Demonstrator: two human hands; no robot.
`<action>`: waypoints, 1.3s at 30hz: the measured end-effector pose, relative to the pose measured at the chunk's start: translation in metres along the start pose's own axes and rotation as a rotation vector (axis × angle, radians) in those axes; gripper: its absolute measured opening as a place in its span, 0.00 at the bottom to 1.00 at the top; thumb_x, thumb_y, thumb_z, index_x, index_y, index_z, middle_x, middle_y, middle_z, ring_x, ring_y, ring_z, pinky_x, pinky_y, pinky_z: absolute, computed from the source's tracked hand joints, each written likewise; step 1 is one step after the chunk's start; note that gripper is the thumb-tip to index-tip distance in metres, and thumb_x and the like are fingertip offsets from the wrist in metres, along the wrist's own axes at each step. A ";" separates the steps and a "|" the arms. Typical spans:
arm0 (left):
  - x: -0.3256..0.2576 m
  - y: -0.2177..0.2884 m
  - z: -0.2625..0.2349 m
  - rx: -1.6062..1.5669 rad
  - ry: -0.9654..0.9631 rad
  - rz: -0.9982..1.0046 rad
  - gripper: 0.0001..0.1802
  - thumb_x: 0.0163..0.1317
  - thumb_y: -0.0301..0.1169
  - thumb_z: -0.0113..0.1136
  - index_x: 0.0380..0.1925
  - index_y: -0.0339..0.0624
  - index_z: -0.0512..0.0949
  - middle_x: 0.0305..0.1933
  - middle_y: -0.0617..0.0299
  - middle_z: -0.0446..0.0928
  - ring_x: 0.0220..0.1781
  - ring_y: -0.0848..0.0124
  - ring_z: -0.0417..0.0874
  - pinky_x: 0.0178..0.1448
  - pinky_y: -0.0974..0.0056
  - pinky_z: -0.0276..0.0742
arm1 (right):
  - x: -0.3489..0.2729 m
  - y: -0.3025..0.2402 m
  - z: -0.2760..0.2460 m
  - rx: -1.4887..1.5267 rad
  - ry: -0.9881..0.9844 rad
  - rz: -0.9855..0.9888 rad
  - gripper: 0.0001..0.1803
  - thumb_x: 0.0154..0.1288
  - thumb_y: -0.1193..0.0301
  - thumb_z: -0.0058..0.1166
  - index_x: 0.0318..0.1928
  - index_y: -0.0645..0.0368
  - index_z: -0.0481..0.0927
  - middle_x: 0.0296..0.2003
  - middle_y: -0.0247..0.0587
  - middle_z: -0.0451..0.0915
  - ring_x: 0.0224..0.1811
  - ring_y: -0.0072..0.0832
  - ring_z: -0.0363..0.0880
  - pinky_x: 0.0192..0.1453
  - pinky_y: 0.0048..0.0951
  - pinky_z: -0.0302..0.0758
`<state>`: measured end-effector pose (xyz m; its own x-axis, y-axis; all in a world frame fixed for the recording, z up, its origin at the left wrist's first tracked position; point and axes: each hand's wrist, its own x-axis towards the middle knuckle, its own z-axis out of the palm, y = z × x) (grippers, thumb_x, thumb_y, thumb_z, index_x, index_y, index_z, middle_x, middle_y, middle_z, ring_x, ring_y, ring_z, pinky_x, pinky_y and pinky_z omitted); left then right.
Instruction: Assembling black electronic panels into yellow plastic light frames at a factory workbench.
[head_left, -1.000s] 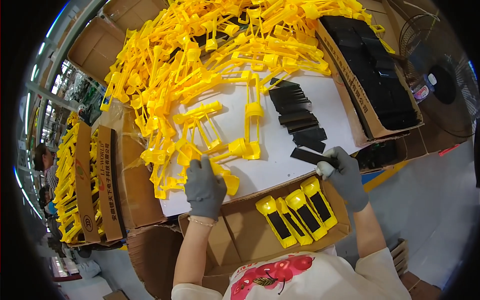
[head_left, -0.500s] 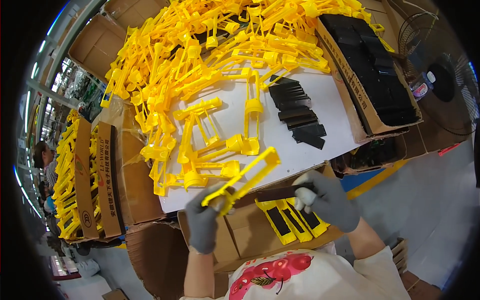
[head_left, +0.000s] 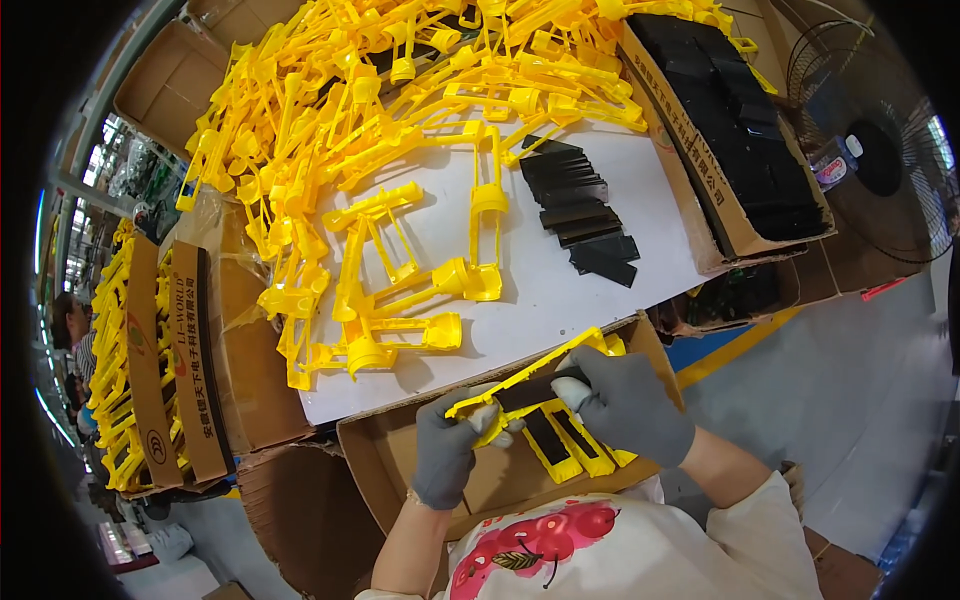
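Note:
My left hand (head_left: 447, 455), in a grey glove, is closed on the near end of a yellow plastic frame (head_left: 530, 374) held tilted over an open cardboard box (head_left: 388, 462). My right hand (head_left: 632, 405), gloved too, pinches a thin black strip (head_left: 524, 393) against the frame's opening. Whether the strip sits fully inside the frame cannot be seen. Just beneath, finished-looking yellow frames with black strips in them (head_left: 553, 446) lie side by side in the box, partly covered by my right hand.
A big heap of yellow frames (head_left: 330, 130) covers the white table (head_left: 520, 320). Beside it lies a row of black strips (head_left: 575, 205). A carton packed with black strips (head_left: 735, 130) stands right, near a fan (head_left: 880, 160) and bottle (head_left: 836, 163). Another carton (head_left: 150, 370) holds yellow frames.
My hands have come together: the right hand has brought the black strip up against the yellow frame, which has swung lower and further right. The whole view has shifted slightly.

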<state>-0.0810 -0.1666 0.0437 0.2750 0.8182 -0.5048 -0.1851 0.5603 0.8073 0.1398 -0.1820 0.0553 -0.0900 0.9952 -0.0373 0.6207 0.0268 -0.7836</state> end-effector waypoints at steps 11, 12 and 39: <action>-0.021 -0.012 -0.024 0.253 -0.001 -0.014 0.14 0.59 0.20 0.63 0.46 0.27 0.79 0.35 0.52 0.83 0.32 0.69 0.85 0.34 0.70 0.82 | -0.027 0.024 0.018 0.079 0.047 -0.016 0.19 0.58 0.58 0.65 0.42 0.56 0.78 0.31 0.40 0.83 0.28 0.31 0.83 0.32 0.31 0.76; -0.024 -0.012 -0.028 0.210 -0.065 0.001 0.15 0.59 0.20 0.64 0.46 0.26 0.79 0.36 0.52 0.83 0.31 0.70 0.85 0.34 0.70 0.82 | -0.031 0.026 0.021 0.278 -0.069 0.010 0.17 0.58 0.61 0.66 0.42 0.58 0.79 0.32 0.40 0.84 0.29 0.31 0.83 0.35 0.30 0.77; 0.032 0.063 -0.004 1.682 0.120 0.182 0.17 0.54 0.46 0.66 0.32 0.45 0.82 0.31 0.53 0.82 0.35 0.56 0.84 0.36 0.54 0.77 | 0.106 0.105 -0.026 -0.468 0.130 0.002 0.18 0.53 0.61 0.66 0.42 0.52 0.77 0.37 0.40 0.79 0.37 0.41 0.81 0.41 0.39 0.77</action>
<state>-0.0882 -0.1048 0.0772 0.2819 0.9006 -0.3308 0.9510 -0.2168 0.2202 0.2154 -0.0715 -0.0151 -0.0089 0.9980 0.0630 0.9070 0.0346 -0.4198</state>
